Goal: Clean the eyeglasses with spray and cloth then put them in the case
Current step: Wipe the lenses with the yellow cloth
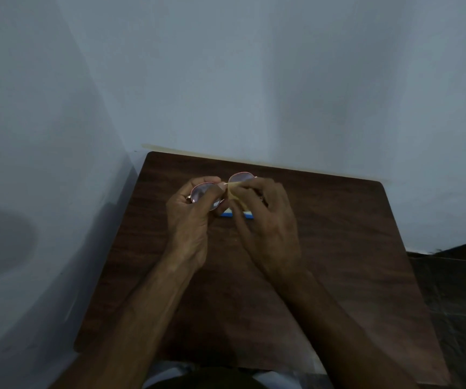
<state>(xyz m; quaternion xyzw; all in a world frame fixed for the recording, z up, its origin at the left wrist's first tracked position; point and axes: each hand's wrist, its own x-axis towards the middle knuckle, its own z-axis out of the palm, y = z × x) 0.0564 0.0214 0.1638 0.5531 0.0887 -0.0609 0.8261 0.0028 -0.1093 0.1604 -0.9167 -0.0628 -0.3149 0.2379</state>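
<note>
Round eyeglasses (pixel 201 192) with a thin pinkish metal frame are held above the table's middle. My left hand (pixel 191 220) grips the left lens rim between thumb and fingers. My right hand (pixel 265 223) pinches a small pale yellow cloth (pixel 236 192) over the right lens. Just beneath the hands a blue and white flat object (pixel 247 214) lies on the table, mostly hidden; I cannot tell whether it is the case. No spray bottle is visible.
The dark brown wooden table (pixel 338 248) stands in a corner, with pale blue walls (pixel 226 80) behind it and to its left. Dark tiled floor (pixel 456 290) shows to the right. My lap shows past the table's front edge.
</note>
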